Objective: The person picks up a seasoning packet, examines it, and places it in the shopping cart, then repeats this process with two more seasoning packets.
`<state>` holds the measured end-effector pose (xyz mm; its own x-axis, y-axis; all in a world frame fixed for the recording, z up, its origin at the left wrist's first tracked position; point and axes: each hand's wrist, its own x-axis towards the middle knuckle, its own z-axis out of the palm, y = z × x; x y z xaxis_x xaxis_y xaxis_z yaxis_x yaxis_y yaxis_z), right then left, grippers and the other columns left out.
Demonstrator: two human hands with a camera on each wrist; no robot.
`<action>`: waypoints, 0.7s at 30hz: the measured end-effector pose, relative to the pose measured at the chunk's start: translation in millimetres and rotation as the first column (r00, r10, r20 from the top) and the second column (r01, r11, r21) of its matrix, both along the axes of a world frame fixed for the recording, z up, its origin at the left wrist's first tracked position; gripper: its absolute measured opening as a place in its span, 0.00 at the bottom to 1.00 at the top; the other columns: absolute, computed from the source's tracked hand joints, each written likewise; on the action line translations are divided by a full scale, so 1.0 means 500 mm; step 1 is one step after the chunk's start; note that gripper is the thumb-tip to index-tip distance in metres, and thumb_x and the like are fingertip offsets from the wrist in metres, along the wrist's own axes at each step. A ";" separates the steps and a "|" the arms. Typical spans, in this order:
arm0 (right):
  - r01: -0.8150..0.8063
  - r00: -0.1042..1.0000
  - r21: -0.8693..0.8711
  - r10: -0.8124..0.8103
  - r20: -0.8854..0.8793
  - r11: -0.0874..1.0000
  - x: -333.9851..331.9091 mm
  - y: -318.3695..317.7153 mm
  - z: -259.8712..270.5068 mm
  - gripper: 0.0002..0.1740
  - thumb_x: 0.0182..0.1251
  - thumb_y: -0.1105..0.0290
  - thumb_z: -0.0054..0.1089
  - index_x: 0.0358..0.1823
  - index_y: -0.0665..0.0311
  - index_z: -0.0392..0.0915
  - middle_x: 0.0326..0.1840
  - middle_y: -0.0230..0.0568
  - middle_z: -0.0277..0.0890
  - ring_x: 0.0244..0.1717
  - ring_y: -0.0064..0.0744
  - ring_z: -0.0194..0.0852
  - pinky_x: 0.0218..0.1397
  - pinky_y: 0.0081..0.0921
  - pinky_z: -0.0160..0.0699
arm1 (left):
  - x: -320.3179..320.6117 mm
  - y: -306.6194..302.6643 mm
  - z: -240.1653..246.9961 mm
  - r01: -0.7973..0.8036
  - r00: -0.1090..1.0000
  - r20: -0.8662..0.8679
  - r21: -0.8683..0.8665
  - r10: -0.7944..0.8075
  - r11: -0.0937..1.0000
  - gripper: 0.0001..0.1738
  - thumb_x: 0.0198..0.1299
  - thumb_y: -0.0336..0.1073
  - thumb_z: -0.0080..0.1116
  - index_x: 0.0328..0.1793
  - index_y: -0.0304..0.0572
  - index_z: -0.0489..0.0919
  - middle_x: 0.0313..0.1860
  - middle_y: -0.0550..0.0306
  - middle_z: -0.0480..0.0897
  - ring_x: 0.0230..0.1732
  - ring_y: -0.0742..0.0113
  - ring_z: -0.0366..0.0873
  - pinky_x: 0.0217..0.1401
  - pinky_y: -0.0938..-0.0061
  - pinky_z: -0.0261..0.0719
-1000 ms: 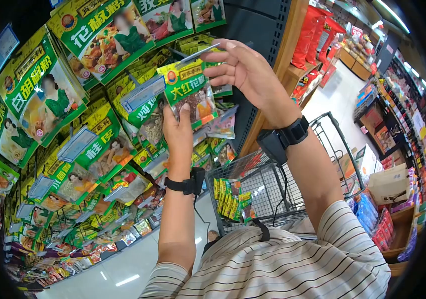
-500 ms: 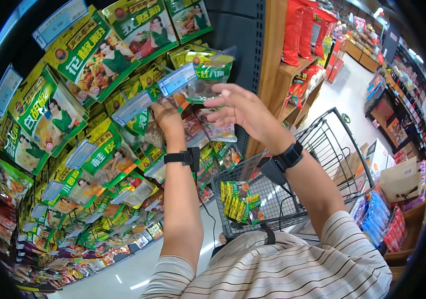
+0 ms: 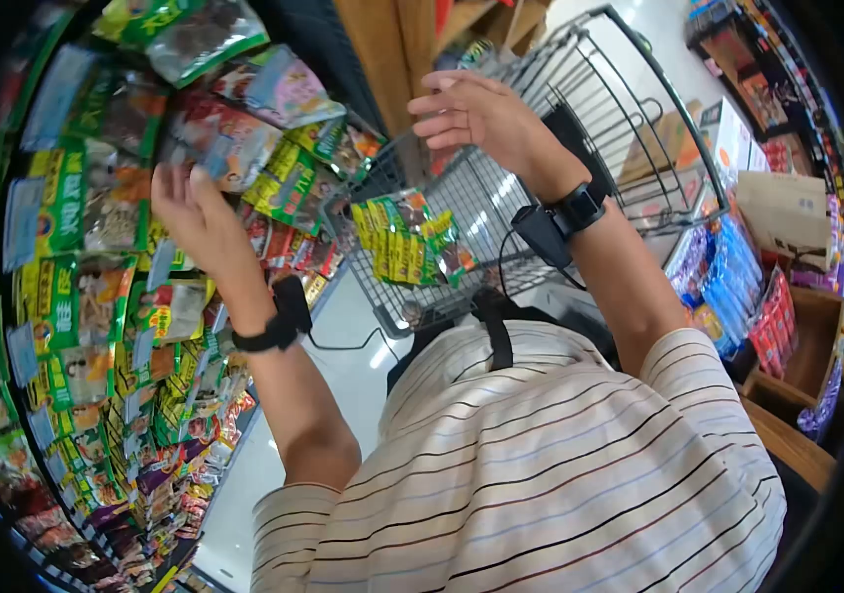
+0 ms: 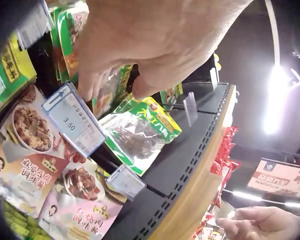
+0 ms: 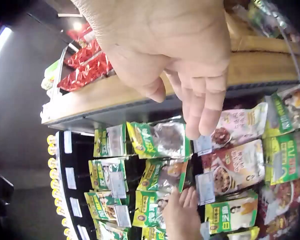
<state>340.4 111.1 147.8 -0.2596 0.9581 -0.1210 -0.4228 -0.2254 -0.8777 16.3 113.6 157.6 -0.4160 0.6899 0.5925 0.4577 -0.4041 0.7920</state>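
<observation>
My left hand (image 3: 203, 219) is in front of the hanging seasoning packets, its fingers loosely extended and nothing in its grasp. In the left wrist view its fingers (image 4: 92, 82) hang down over the packets, near a price tag (image 4: 75, 120) and a green-and-clear packet of dark spice (image 4: 137, 137). My right hand (image 3: 476, 119) is raised above the cart's rack side, palm turned inward, fingers spread and holding nothing. In the right wrist view, a yellow-green packet (image 5: 160, 140) hangs below its fingertips.
A wire shopping cart (image 3: 501, 208) stands in front of me with several yellow-green packets (image 3: 407, 237) in it. The packet rack fills the left side. Wooden shelving (image 3: 378, 49) borders it. At right are a cardboard box (image 3: 783, 217) and blue packages (image 3: 738, 287).
One second ago my left hand pinched a green seasoning packet; it reached in at the rack, and now it is empty. The head view has swung down, and the cart sits higher in it.
</observation>
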 end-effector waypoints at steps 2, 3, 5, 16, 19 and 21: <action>0.041 0.999 -0.075 -0.041 0.003 0.996 0.051 -0.011 -0.064 0.23 0.76 0.62 0.55 0.64 0.70 0.69 0.52 0.54 0.81 0.49 0.42 0.86 0.50 0.34 0.87 | 0.041 -0.078 -0.005 0.038 0.998 -0.051 -0.091 -0.042 0.995 0.25 0.71 0.35 0.56 0.68 0.26 0.69 0.60 0.42 0.79 0.59 0.59 0.78 0.65 0.68 0.72; 0.060 0.998 -0.111 -0.060 0.006 0.992 0.071 -0.015 -0.091 0.22 0.77 0.62 0.54 0.63 0.70 0.70 0.52 0.53 0.82 0.49 0.42 0.86 0.50 0.34 0.87 | 0.053 -0.111 -0.020 0.052 0.993 -0.095 -0.209 -0.073 0.976 0.23 0.71 0.34 0.56 0.67 0.28 0.70 0.59 0.44 0.80 0.58 0.61 0.78 0.64 0.69 0.73; 0.089 0.996 -0.190 -0.087 0.017 0.978 0.100 -0.035 -0.122 0.20 0.78 0.63 0.51 0.62 0.69 0.70 0.52 0.52 0.81 0.49 0.42 0.85 0.50 0.34 0.87 | 0.096 -0.137 -0.073 0.154 0.978 -0.062 -0.440 -0.201 0.885 0.20 0.72 0.34 0.56 0.65 0.32 0.73 0.56 0.48 0.81 0.56 0.63 0.79 0.61 0.70 0.76; 0.172 0.985 -0.531 -0.151 0.082 0.829 0.188 -0.116 -0.285 0.18 0.77 0.64 0.50 0.59 0.69 0.71 0.51 0.48 0.80 0.46 0.38 0.85 0.47 0.31 0.86 | 0.284 -0.061 -0.602 0.276 0.747 0.124 -0.952 -0.653 0.135 0.22 0.65 0.40 0.60 0.60 0.32 0.78 0.56 0.37 0.83 0.57 0.40 0.81 0.61 0.56 0.76; 0.169 0.984 -0.583 -0.169 0.055 0.795 0.216 -0.128 -0.324 0.18 0.77 0.65 0.49 0.60 0.69 0.71 0.50 0.47 0.80 0.44 0.37 0.85 0.46 0.30 0.86 | 0.298 -0.063 -0.742 0.153 0.718 -0.089 -0.947 -0.691 0.282 0.23 0.63 0.41 0.62 0.60 0.35 0.79 0.58 0.37 0.81 0.59 0.42 0.80 0.63 0.57 0.75; 0.188 0.980 -0.614 -0.184 0.070 0.767 0.228 -0.130 -0.331 0.17 0.78 0.66 0.47 0.60 0.70 0.70 0.50 0.47 0.79 0.43 0.36 0.84 0.46 0.29 0.86 | 0.296 -0.058 -0.803 0.135 0.715 -0.069 -0.963 -0.696 0.233 0.28 0.62 0.40 0.64 0.64 0.31 0.74 0.63 0.32 0.77 0.67 0.37 0.72 0.69 0.53 0.70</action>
